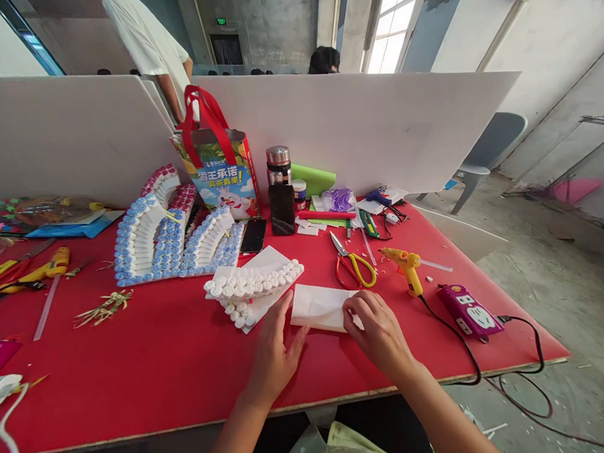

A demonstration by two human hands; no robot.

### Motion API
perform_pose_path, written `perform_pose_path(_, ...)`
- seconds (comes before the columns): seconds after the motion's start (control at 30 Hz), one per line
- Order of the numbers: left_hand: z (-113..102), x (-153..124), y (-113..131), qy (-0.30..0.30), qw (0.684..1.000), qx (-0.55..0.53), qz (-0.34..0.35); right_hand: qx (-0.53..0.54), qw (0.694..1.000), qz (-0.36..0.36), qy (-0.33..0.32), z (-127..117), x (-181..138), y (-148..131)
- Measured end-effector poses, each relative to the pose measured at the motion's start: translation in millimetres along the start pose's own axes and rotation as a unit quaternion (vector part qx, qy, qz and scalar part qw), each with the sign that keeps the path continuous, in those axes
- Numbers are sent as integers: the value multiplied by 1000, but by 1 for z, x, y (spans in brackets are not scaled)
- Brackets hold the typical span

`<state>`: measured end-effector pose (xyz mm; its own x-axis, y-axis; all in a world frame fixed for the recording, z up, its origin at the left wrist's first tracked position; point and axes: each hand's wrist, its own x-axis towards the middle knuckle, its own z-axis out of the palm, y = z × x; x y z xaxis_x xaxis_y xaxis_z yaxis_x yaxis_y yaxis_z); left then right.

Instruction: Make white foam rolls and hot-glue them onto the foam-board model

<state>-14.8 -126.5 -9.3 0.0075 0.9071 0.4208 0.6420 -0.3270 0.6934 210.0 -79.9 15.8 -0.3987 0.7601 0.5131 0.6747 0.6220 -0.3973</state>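
Observation:
A folded white paper piece (318,304) lies flat on the red table in front of me. At its left end rests my left hand (274,348), open, with thumb and fingers apart. Curled over the right end is my right hand (379,326), its fingertips pinching the paper's edge. Just beyond my left hand are fan-shaped white card pieces (265,305) lined with rows of small white rolled paper roses. Behind the folded paper lie scissors (354,264) with one red and one yellow handle.
A yellow glue gun (406,268) and a purple power strip (470,310) with cables are at right. Blue-and-white rolled-flower fans (142,240), a phone (253,235), a gift bag (224,170) and a flask (278,164) stand farther back. A white board (352,131) rises behind.

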Motion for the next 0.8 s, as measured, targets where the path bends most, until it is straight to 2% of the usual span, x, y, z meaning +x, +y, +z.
perform_pose_path(0.17,-2,4,6,23,991,-117,-67,20,998,-26,50,-14,8,-11)
perform_pose_path(0.3,-12,16,18,31,989,-138,-48,64,995,-37,61,-23,11,-21)
perform_pose_path(0.4,-29,31,35,52,984,-162,-53,138,989,6,55,-35,15,-28)
perform_pose_path(0.47,-42,48,49,29,979,-195,-60,220,973,58,44,-45,23,-29)
perform_pose_path(0.5,-47,58,56,-6,974,-218,-69,274,958,82,33,-50,29,-28)
perform_pose_path(0.57,-54,80,68,-78,961,-251,-86,401,908,119,-16,-55,46,-21)
perform_pose_path(0.63,-54,103,74,-107,946,-292,-91,505,838,175,-108,-54,65,-8)
perform_pose_path(0.67,-51,112,73,-102,937,-319,-95,533,805,212,-151,-50,74,0)
perform_pose_path(0.7,-46,120,69,-92,925,-353,-108,550,780,247,-165,-44,82,9)
perform_pose_path(0.73,-41,125,64,-83,905,-397,-128,567,765,271,-144,-37,88,17)
perform_pose_path(0.8,-29,130,48,-56,855,-486,-173,603,740,294,-48,-19,97,33)
